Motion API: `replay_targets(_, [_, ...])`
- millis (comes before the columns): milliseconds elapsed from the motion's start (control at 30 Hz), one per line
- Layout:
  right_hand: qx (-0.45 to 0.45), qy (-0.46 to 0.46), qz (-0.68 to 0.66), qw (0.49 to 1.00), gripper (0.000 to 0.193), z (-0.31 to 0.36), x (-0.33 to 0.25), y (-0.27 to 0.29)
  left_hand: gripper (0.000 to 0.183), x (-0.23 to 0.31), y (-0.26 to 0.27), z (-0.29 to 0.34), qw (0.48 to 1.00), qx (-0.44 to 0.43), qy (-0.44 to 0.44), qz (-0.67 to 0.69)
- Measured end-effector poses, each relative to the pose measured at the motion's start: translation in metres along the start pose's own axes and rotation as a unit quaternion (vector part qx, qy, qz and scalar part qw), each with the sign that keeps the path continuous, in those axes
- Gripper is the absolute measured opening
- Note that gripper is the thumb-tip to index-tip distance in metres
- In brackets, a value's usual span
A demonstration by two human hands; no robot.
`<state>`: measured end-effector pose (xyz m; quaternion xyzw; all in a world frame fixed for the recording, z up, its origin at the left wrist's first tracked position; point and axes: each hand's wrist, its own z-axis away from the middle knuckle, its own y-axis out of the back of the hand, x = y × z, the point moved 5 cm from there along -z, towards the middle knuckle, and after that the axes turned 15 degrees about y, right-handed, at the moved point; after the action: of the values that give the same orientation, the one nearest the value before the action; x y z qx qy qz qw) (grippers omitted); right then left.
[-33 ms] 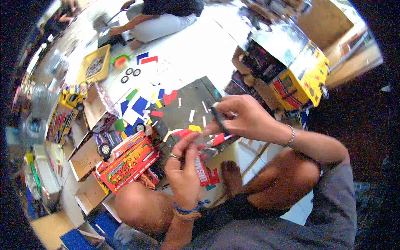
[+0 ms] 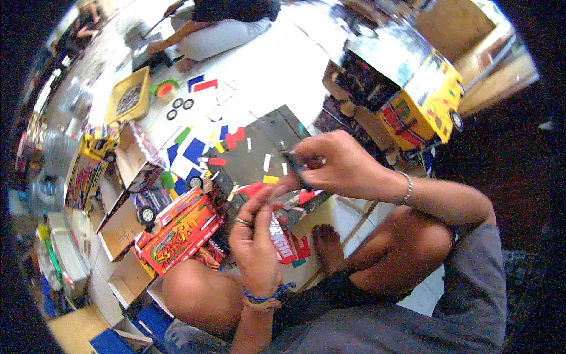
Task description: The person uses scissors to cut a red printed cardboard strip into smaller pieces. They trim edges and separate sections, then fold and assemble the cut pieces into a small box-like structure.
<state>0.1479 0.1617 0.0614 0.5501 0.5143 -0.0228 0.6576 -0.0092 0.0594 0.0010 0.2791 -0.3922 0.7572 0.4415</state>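
Note:
My right hand (image 2: 348, 165) is closed round a slim dark tool (image 2: 299, 172), whose exact kind is blurred. Just left of it, my left hand (image 2: 254, 239) pinches with its fingertips close to the tool; whatever lies between those fingertips is too small to tell. Under both hands is a dark grey board (image 2: 250, 156), strewn with small red, white and yellow cut pieces. A red sheet with white lettering (image 2: 286, 248) lies just right of my left hand, beside my foot.
A red toy truck (image 2: 183, 230) stands left of my knee, near open wooden boxes (image 2: 121, 227). On the right is a large yellow toy truck (image 2: 427, 109). Loose wheels (image 2: 178, 104), coloured sheets (image 2: 193, 150) and a yellow basket (image 2: 144, 106) lie farther off. Another person (image 2: 218, 38) sits beyond.
My right hand and the dark tool have shifted slightly left and down, nearer my left hand. The whole view has drifted a little; my left hand keeps its pinch.

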Motion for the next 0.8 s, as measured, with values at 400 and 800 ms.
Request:
replay_targets(400, [0.038, 0.036, -0.304, 0.951, 0.023, 0.001, -0.001, -0.072, 0.084, -0.030, 0.021, 0.002, 0.990, 0.076, -0.061, -0.106])
replay_targets(800, [0.130, 0.075, -0.464, 0.873, 0.022, 0.077, 0.072, -0.109, 0.086, -0.063, -0.024, -0.007, 0.964, 0.035, -0.016, -0.263])
